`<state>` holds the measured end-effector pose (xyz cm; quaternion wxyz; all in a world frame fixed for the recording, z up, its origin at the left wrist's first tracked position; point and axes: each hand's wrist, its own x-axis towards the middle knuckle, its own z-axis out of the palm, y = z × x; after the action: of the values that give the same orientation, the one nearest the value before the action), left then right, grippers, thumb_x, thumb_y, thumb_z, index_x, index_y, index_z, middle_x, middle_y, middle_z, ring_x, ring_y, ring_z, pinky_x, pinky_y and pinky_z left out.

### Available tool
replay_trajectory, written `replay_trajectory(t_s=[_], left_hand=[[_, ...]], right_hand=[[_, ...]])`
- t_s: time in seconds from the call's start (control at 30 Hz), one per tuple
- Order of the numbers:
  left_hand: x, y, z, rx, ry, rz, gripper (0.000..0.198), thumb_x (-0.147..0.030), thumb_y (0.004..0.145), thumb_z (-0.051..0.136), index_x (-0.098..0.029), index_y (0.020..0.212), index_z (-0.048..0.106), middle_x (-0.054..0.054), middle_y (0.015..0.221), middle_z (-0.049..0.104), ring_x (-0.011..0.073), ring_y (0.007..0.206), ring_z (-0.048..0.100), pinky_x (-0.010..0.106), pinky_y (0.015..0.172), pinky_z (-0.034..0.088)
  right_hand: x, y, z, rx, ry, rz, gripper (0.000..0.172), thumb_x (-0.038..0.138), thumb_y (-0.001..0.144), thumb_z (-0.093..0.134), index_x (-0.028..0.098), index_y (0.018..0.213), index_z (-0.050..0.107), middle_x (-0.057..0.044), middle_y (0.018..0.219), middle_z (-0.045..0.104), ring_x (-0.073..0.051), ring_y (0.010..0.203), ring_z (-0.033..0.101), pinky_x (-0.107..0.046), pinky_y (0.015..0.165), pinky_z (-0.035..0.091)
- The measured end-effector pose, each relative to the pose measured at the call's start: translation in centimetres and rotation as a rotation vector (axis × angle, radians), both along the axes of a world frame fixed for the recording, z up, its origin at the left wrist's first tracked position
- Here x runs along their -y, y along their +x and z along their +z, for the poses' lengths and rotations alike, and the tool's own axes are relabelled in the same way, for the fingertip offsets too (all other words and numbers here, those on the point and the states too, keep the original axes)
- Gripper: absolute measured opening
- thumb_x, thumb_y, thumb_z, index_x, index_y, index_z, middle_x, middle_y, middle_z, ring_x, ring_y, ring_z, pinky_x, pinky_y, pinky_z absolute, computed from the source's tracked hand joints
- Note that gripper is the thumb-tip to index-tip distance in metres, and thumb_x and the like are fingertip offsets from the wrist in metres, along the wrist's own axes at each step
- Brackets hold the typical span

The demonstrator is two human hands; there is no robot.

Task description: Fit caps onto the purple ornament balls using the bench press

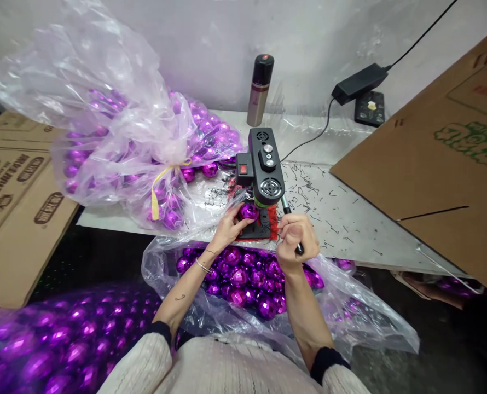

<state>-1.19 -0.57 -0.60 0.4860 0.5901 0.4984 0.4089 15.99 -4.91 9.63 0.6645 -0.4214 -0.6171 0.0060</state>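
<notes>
A shiny purple faceted ball (249, 212) is held in my left hand (228, 225), under the front end of a small black press machine (264, 164). The fingers pinch the ball from its left side. My right hand (297, 236) is wrapped round the machine's lever (285, 206), whose black knob shows below the fist. Beneath the machine lies its dark base on a red mat (273, 221). Close to my body, below both hands, an opened clear plastic bag (161, 265) holds many purple balls (239, 276).
More purple balls fill a tied clear bag (145, 131) at the left. A spray can (260, 90) and a black power adapter (360, 83) are at the back. Black scraps litter the white table (342, 219). Cardboard boxes (440, 142) flank both sides; purple balls (63, 339) pile up lower left.
</notes>
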Motion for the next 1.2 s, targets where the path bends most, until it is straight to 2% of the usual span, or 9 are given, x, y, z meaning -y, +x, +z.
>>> replay_trajectory(t_s=[0.13,0.23,0.3,0.57,0.9,1.07,1.2], left_hand=[[0.2,-0.1,0.4,-0.188,0.166,-0.030,0.076,-0.069,0.094,0.075,-0.017,0.149,0.064,0.005,0.085,0.077,0.0229,0.068,0.073,0.040,0.076,0.064],[0.3,0.3,0.3,-0.335,0.345,0.000,0.069,-0.066,0.096,0.074,-0.018,0.146,0.064,0.015,0.124,0.079,0.0312,0.107,0.079,0.046,0.097,0.065],[0.2,0.8,0.0,-0.394,0.439,0.018,0.066,-0.063,0.098,0.074,-0.017,0.144,0.064,0.018,0.136,0.075,0.0343,0.124,0.075,0.049,0.107,0.062],[-0.8,2.0,-1.7,-0.416,0.543,0.105,0.059,-0.051,0.093,0.081,-0.017,0.139,0.066,0.017,0.131,0.077,0.0339,0.122,0.075,0.053,0.108,0.060],[-0.7,1.8,-1.5,-0.416,0.579,0.094,0.058,-0.050,0.094,0.081,-0.017,0.139,0.065,0.016,0.129,0.078,0.0331,0.120,0.076,0.051,0.105,0.062],[-0.5,1.7,-1.6,-0.408,0.586,0.087,0.059,-0.053,0.095,0.081,-0.018,0.139,0.065,0.016,0.129,0.078,0.0332,0.119,0.076,0.051,0.104,0.063],[-0.4,1.7,-1.6,-0.396,0.579,0.079,0.060,-0.055,0.096,0.079,-0.018,0.141,0.065,0.017,0.130,0.078,0.0336,0.121,0.076,0.052,0.105,0.062]], right_hand=[[0.0,0.0,0.0,0.019,-0.013,-0.008,0.037,0.030,0.108,0.052,0.025,0.071,0.053,0.001,0.067,0.060,-0.015,0.062,0.061,-0.033,0.059,0.045],[0.0,-0.1,0.0,0.012,0.008,0.002,0.037,0.028,0.109,0.052,0.024,0.072,0.053,0.001,0.067,0.061,-0.014,0.063,0.061,-0.032,0.059,0.044],[-0.1,-0.1,0.1,0.001,0.022,0.011,0.037,0.027,0.109,0.051,0.024,0.072,0.053,0.001,0.068,0.061,-0.014,0.063,0.061,-0.031,0.059,0.044],[-0.1,-0.1,-0.4,0.006,0.030,0.024,0.038,0.027,0.109,0.050,0.024,0.072,0.053,0.001,0.068,0.062,-0.014,0.062,0.060,-0.031,0.058,0.044],[-0.9,-0.1,-3.7,0.018,0.160,0.033,0.041,0.031,0.113,0.043,0.024,0.073,0.050,0.001,0.068,0.060,-0.013,0.056,0.054,-0.032,0.058,0.043],[-0.5,0.0,-3.4,0.052,0.115,0.004,0.039,0.032,0.112,0.042,0.025,0.074,0.050,0.002,0.068,0.060,-0.014,0.057,0.055,-0.035,0.063,0.048],[-0.3,0.1,-2.8,0.052,0.095,0.001,0.040,0.032,0.111,0.045,0.025,0.073,0.050,0.002,0.068,0.061,-0.013,0.057,0.054,-0.034,0.061,0.046]])
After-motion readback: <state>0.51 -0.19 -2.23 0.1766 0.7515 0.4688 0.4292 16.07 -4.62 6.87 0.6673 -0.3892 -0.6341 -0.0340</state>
